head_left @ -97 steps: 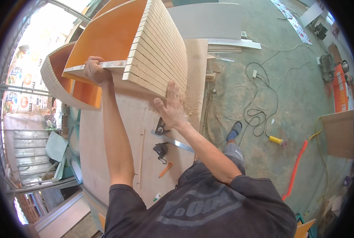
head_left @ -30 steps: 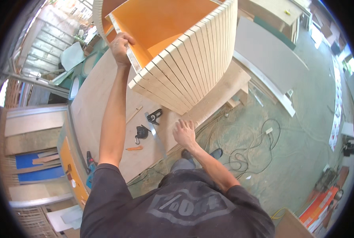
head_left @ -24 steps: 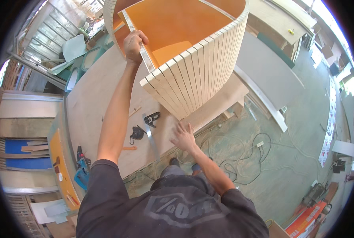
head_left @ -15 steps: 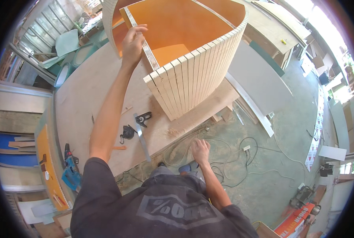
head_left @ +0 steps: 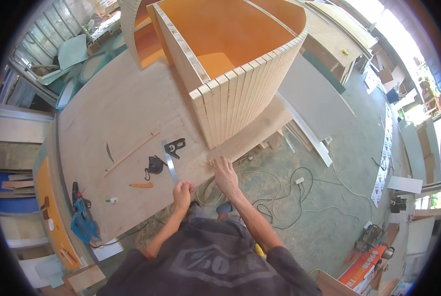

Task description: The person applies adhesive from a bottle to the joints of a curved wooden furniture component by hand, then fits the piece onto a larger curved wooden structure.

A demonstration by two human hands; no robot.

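My left hand is closed on the near end of a combination square's steel blade, at the table's front edge. The combination square lies flat, its black head pointing away from me. My right hand is open, fingers stretched forward over a patch of sawdust on the edge; whether it touches the wood I cannot tell. Beyond it stands a curved cabinet with pale slatted sides and an orange inside. A black tape measure with a carabiner lies left of the square.
On the plywood tabletop lie a thin wooden stick, a drill bit, an orange-handled tool and a small white-green bottle. A blue power tool stands at the left corner. Cables cross the floor at right.
My left hand has left the cabinet's top rim and come down to the square's blade. My right hand has moved left and forward to the table edge, its fingers opening.
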